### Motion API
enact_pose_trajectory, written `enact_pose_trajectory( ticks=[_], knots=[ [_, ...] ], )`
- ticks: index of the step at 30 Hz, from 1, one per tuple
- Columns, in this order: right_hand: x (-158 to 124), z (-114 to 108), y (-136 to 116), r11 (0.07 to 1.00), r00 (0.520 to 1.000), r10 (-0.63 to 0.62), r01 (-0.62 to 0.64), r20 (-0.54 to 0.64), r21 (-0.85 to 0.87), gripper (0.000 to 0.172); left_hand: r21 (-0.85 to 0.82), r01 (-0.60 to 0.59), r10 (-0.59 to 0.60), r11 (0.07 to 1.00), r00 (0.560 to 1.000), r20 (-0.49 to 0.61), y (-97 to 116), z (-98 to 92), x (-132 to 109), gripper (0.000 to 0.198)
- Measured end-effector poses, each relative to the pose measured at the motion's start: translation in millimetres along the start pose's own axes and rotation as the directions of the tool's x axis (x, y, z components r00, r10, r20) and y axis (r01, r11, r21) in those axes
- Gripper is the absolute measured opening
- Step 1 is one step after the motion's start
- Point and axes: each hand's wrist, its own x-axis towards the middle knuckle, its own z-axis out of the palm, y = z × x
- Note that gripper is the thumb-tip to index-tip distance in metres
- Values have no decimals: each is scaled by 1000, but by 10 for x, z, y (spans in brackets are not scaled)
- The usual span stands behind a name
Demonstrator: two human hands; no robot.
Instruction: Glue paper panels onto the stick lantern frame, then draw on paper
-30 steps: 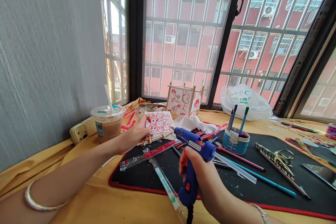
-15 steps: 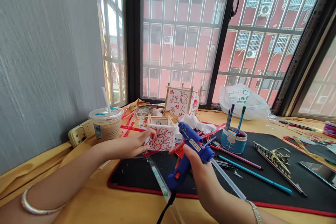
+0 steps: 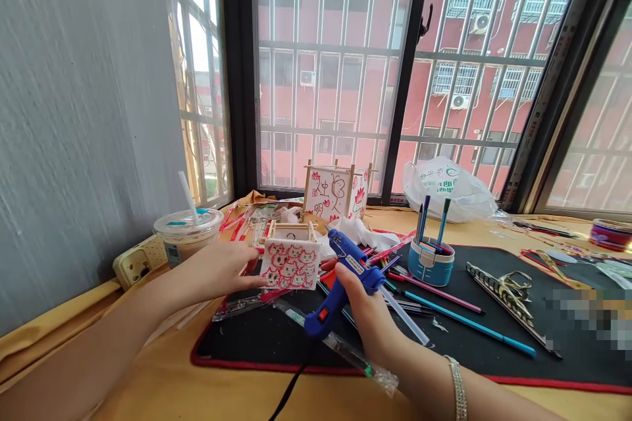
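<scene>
Pinches a small stick-framed box [image 3: 290,267] with red cat drawings at the left side in the fingers of the left hand [image 3: 232,268], over the left part of the black mat [image 3: 257,345]; probably light, with easily dented panels, so best held by the wooden sticks [image 3: 313,233]. Wraps the right hand [image 3: 363,306] around a blue glue gun [image 3: 347,248], likely rigid, just beside the box. Beyond, shows a larger paper lantern [image 3: 330,195] near the window [image 3: 330,79]
</scene>
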Motion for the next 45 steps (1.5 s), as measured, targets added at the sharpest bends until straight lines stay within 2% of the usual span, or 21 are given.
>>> enact_pose_trajectory(
  ticks=[4, 12, 14, 17, 24, 29, 35, 38, 40, 43, 45],
  knots=[
    [46, 16, -37, 1000, 999, -8, 7, -44, -24, 46, -123, 11, -13, 992, 1000, -17, -19, 86, 70, 36],
    [25, 6, -106, 999, 999, -25, 23, -48, -49, 50, -401, -44, 87, 915, 992, 91, -142, 187, 143, 26],
    [-4, 10, -164, 998, 998, -29, 26, -47, -57, 48, -384, -73, 114, 920, 990, 85, -165, 184, 150, 26],
    [-49, 13, -247, 995, 998, -54, 55, 15, -84, 44, -325, -124, 145, 937, 989, 39, -176, 157, 156, 27],
    [-129, 11, -364, 972, 962, -178, 204, 205, -116, 33, -397, -206, 203, 895, 978, -50, -156, 142, 141, 32],
    [-135, 4, -361, 967, 964, -197, 221, 179, -125, 27, -403, -191, 211, 895, 978, 4, -113, 191, 141, 31],
    [-107, -1, -332, 976, 990, -119, 131, 77, -173, 34, -401, -197, 184, 895, 980, -72, -124, 228, 169, 24],
    [-104, -8, -345, 971, 988, -138, 149, 73, -186, 33, -423, -191, 172, 886, 982, -84, -118, 241, 174, 24],
    [-101, -12, -363, 964, 979, -184, 198, 91, -177, 33, -515, -193, 171, 835, 981, -90, -120, 257, 190, 24],
    [-92, -22, -382, 957, 968, -237, 247, 85, -148, 37, -743, -174, 160, 646, 983, -91, -138, 264, 222, 28],
    [-87, -33, -380, 956, 970, -239, 244, 49, -162, 39, -835, -153, 117, 529, 987, -106, -153, 247, 233, 34]
  ],
)
